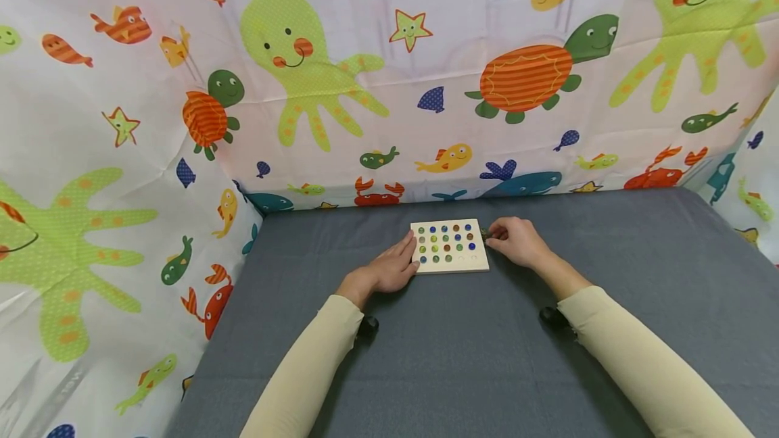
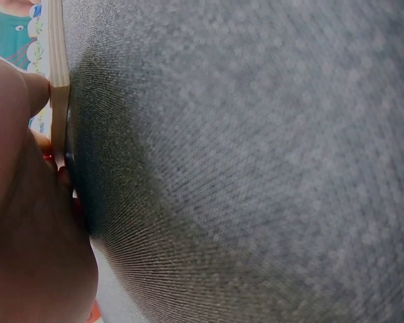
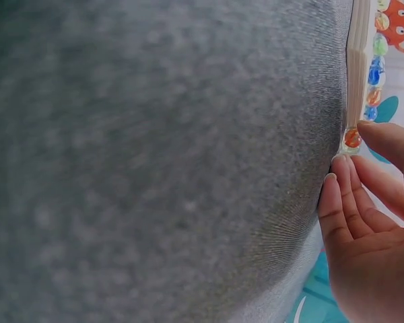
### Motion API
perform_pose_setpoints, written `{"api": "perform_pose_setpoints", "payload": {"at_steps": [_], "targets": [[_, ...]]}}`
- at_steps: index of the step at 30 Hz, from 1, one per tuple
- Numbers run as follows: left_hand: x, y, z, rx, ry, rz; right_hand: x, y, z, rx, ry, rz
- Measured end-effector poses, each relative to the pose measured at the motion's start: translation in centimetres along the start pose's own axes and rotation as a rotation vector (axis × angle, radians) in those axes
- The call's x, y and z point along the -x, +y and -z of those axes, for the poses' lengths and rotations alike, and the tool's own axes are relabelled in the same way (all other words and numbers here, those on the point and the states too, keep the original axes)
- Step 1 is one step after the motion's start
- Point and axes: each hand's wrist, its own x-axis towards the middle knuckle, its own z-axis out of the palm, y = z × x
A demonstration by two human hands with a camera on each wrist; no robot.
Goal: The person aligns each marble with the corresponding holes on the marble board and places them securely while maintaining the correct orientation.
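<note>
A pale wooden board (image 1: 453, 264) lies on the grey cloth, with rows of coloured glass marbles (image 1: 446, 238) in its holes. A few holes at its front right corner hold no marble. My left hand (image 1: 392, 268) rests along the board's left side, fingers extended, thumb by the front left corner. At the right edge, my right hand (image 1: 518, 240) has thumb and fingertips around an orange-streaked clear marble (image 3: 352, 138), pinching it beside the board's end. In the head view these fingertips partly hide something small and dark green (image 1: 485, 232) next to the board.
A grey cloth (image 1: 450, 357) covers the table. Behind and to the left hangs a white curtain (image 1: 377, 127) printed with sea animals. Dark wrist cameras (image 1: 552, 318) sit under both forearms.
</note>
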Motion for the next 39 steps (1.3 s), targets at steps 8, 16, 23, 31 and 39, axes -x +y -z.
{"api": "perform_pose_setpoints", "payload": {"at_steps": [8,16,23,31,39], "targets": [[-0.17,0.0,-0.04,-0.017,-0.001,-0.007,-0.32,0.21,-0.23,0.002,0.006,-0.024],[0.18,0.19,0.02,-0.046,0.014,-0.019,-0.6,0.01,-0.48,0.014,0.008,-0.032],[0.16,0.22,-0.2,-0.031,0.028,-0.018,-0.49,-0.08,-0.66,0.025,0.01,-0.047],[-0.08,-0.02,-0.24,-0.014,0.016,-0.016,-0.5,-0.12,-0.79,0.034,0.025,-0.044],[0.01,0.04,-0.14,-0.014,0.018,-0.015,-0.6,-0.15,-0.89,0.033,0.022,-0.052]]}}
